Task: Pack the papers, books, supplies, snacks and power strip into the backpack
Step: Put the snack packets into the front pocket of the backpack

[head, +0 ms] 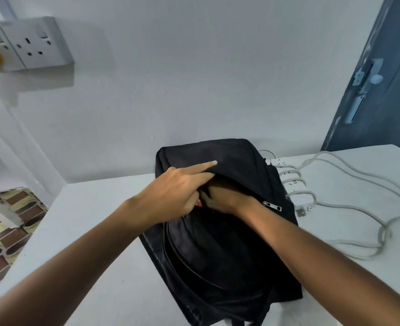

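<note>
- No brand, label or writing can be read on any object in view.
- A black backpack (217, 243) lies flat on a white table (95, 231), its far end against the pale wall (194, 78), an upper pocket held open.
- The left hand (173, 194) reaches in from the left, forefinger stretched straight along the pocket's upper edge, the other fingers curled round the fabric lip and lifting it.
- The right hand (222, 196) is pushed into the opening, wrist at the zip line; its fingers are mostly hidden in shadow, so whether they hold anything cannot be told.
- A small red object (199, 204) shows between the two hands, too little of it visible to identify.
- A metal zip pull (272, 206) lies just beside the right wrist.
- The white power strip (293, 184) sits on the table, touching the backpack's right side, its cord (359, 184) looped loosely to the right.
- A double wall socket (33, 44) hangs upper left.
</note>
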The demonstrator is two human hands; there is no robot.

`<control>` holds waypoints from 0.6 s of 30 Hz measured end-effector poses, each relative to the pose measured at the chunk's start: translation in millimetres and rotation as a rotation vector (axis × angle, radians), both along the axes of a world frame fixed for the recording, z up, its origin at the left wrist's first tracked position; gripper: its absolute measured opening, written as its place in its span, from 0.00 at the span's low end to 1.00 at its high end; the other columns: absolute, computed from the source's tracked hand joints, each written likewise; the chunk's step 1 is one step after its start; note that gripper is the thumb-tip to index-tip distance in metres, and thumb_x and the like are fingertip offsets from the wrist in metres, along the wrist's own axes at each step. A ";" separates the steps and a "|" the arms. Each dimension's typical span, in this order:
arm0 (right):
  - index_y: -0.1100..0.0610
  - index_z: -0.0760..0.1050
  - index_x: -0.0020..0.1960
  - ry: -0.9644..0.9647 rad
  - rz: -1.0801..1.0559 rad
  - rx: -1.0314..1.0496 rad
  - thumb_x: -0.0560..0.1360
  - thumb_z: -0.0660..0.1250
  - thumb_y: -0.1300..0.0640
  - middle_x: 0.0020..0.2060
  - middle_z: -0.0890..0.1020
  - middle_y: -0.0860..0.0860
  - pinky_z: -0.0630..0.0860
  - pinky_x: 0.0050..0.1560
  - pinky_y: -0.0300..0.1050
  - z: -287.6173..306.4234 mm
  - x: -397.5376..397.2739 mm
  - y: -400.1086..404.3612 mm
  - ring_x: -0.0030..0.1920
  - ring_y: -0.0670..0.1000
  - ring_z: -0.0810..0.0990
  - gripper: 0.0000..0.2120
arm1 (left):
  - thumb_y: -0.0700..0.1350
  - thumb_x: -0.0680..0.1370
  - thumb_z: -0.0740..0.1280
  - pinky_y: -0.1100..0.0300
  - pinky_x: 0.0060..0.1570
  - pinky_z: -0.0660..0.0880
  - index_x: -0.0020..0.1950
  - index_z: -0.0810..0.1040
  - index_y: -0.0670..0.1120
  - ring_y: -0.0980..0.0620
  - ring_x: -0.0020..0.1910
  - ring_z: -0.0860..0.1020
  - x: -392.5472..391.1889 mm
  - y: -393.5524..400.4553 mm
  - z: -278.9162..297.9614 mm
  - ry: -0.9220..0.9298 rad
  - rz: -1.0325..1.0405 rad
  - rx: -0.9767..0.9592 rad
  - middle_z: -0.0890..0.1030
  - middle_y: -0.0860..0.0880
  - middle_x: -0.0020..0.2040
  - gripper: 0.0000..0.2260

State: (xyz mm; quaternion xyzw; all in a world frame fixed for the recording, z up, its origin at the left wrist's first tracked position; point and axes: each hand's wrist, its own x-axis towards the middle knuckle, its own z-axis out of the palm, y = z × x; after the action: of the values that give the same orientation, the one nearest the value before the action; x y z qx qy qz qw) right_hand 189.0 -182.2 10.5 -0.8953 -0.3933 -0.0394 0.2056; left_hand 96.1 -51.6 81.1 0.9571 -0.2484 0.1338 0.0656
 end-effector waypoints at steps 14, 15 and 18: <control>0.57 0.53 0.77 -0.155 -0.158 -0.170 0.82 0.54 0.56 0.76 0.56 0.58 0.45 0.75 0.45 -19.4 18.4 -33.2 0.76 0.55 0.55 0.25 | 0.37 0.69 0.53 0.61 0.60 0.73 0.67 0.76 0.46 0.56 0.68 0.71 -0.1 1.3 1.0 0.105 -0.031 -0.112 0.67 0.54 0.74 0.28; 0.57 0.53 0.77 -0.124 -0.151 -0.186 0.83 0.53 0.57 0.76 0.56 0.57 0.45 0.74 0.44 -23.2 22.3 -33.2 0.76 0.54 0.55 0.24 | 0.37 0.69 0.53 0.59 0.59 0.74 0.67 0.76 0.46 0.56 0.69 0.71 -0.5 1.2 0.0 0.111 -0.031 -0.107 0.66 0.55 0.74 0.28; 0.57 0.58 0.75 -0.081 -0.105 -0.162 0.80 0.60 0.55 0.74 0.62 0.58 0.52 0.73 0.44 -17.8 14.8 -35.6 0.74 0.55 0.60 0.25 | 0.36 0.69 0.54 0.72 0.56 0.70 0.66 0.77 0.46 0.58 0.66 0.73 0.1 0.4 -2.9 0.119 -0.026 -0.124 0.68 0.55 0.74 0.27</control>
State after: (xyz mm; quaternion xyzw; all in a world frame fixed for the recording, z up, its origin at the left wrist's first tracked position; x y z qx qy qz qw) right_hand 203.8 -217.8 -7.3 -0.9260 -0.3556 -0.0543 0.1141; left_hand 96.3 -51.2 78.2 0.9541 -0.2479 0.0911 0.1412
